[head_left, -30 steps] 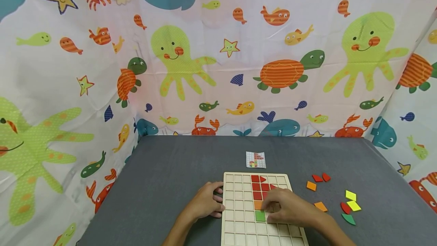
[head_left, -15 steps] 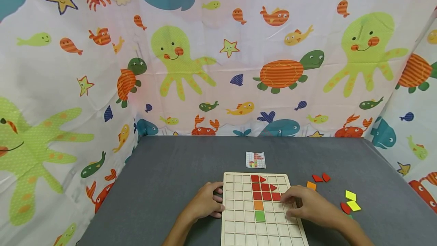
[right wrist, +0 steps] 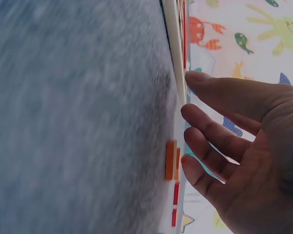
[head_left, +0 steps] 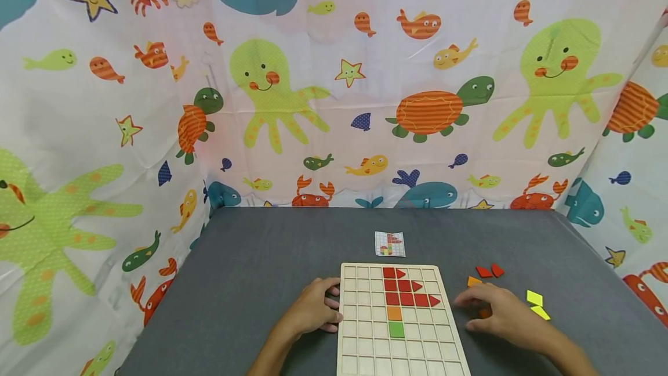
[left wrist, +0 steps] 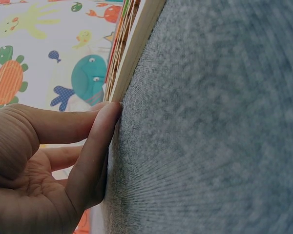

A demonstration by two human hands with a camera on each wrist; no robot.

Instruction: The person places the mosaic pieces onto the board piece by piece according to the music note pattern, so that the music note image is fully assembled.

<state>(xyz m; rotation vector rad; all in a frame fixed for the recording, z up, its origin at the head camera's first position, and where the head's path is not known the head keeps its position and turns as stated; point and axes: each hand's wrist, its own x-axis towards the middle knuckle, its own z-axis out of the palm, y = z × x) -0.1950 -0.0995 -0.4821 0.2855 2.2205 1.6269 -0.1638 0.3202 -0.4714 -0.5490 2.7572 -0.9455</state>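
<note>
A wooden grid board point(head_left: 365, 350) lies on the grey table, with red square and triangular tiles point(head_left: 405, 299), one orange tile point(head_left: 394, 313) and one green tile point(head_left: 396, 329) in its cells. My left hand point(head_left: 313, 308) rests at the board's left edge; its fingertips point(left wrist: 112, 108) touch the side of the board in the left wrist view. Just right of the board, my right hand point(head_left: 493, 313) hovers with relaxed, spread fingers and nothing between them. Beneath it, a loose orange tile point(right wrist: 171, 161) lies on the table, partly hidden in the head view.
A small printed pattern card point(head_left: 389, 244) lies behind the board. To the right are loose red pieces point(head_left: 484, 272), another orange tile point(head_left: 474, 281) and yellow pieces point(head_left: 534, 297). A sea-animal curtain point(head_left: 323, 120) closes off the back and sides.
My right hand has moved right, off the board and over the loose pieces. A red triangle now shows at the end of the third red row. My left hand has stayed put.
</note>
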